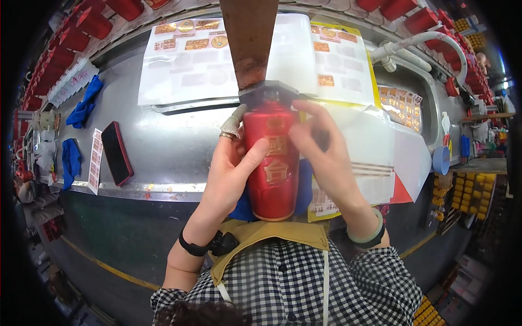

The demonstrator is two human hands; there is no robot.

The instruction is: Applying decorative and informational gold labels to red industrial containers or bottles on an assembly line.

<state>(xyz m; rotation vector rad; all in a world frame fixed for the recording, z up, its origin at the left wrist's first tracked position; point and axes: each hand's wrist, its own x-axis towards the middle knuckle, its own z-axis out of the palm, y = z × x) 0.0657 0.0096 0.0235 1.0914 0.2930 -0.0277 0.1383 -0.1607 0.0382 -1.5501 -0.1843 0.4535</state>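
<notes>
A glossy red bottle (272, 187) with raised gold characters lies between my hands, its neck toward a dark metal support (269, 89) and its base near my apron. My left hand (231, 171) is closed round its left side, thumb on the front. One left finger wears a pale cloth cover (234, 120), with a ring below it. My right hand (329, 146) is at the bottle's upper right side, index finger stretched toward the neck and fingers apart. Its other fingertips are slightly blurred by the bottle's shoulder, so firm contact is unclear.
Sheets of gold decals (196, 43) lie on the metal bench behind. At the left are a phone (116, 154), a narrow decal strip (95, 163) and blue cloths (84, 103). A sink (429, 103) with a curved pipe (435, 37) stands right. Red bottles (93, 23) line the back.
</notes>
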